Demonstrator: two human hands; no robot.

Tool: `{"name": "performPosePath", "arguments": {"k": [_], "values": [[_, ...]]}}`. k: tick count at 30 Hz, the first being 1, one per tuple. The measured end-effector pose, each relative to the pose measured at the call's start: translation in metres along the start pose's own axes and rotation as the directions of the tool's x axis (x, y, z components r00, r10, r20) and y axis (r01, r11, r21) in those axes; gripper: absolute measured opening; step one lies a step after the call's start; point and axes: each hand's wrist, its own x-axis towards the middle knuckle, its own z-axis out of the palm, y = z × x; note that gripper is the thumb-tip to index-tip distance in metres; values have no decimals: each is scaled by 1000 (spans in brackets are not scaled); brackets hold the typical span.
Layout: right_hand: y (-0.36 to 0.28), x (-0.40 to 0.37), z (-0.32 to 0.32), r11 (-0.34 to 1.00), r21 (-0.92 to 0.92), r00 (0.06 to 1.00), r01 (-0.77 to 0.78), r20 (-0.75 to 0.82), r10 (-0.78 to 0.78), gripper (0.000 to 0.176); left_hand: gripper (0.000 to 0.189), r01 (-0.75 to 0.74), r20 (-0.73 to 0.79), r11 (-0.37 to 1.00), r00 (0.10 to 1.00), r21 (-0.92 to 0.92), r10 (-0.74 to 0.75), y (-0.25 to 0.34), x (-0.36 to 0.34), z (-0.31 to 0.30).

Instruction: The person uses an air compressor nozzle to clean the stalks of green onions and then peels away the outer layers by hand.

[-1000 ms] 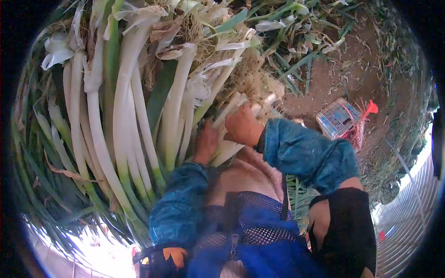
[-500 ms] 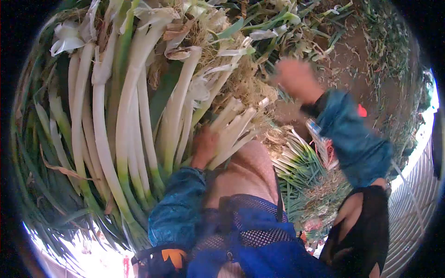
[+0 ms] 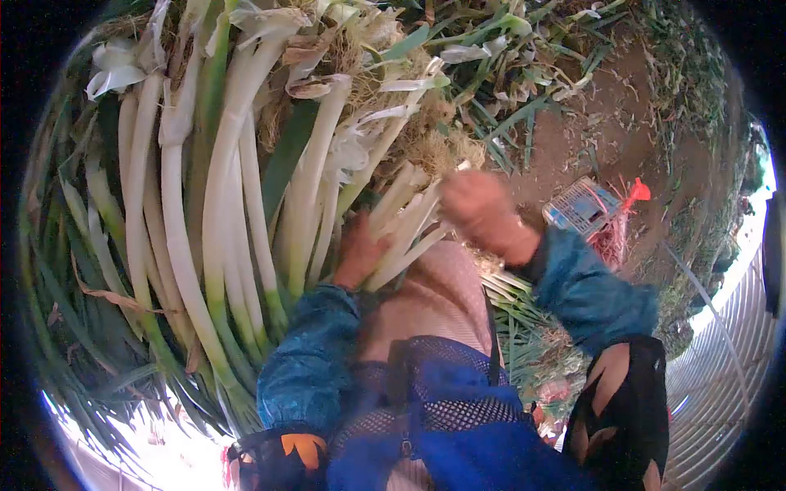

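My left hand (image 3: 358,252) is closed around a small bunch of scallions (image 3: 407,225), whose white ends point up and to the right across my lap. Beside their root ends, my right hand (image 3: 477,204) is curled like a fist and slightly blurred; whatever its fingers hold is hidden. A large pile of long scallions (image 3: 219,196) lies immediately left of my left hand, white stalks toward the top and green leaves toward the bottom. Tangled pale roots (image 3: 446,151) lie just above my right hand.
On the brown soil (image 3: 565,155) to the right sits a blue-and-white basket-like object (image 3: 583,206) with red strings (image 3: 618,237). Loose leaves and peelings (image 3: 499,61) litter the top. More scallions (image 3: 512,299) lie beyond my right forearm. A ribbed pale surface (image 3: 720,376) is at far right.
My right hand has come down and left to the root ends of the held scallions. The basket-like object shows more fully now. My left hand keeps its grip almost in place.
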Motion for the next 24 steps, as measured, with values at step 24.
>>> {"name": "performPosePath", "arguments": {"k": [24], "values": [[55,89,-21,854,133,863,-503,119,491,34,84,-207,-238,949,935,236,263,11,-32,0]]}}
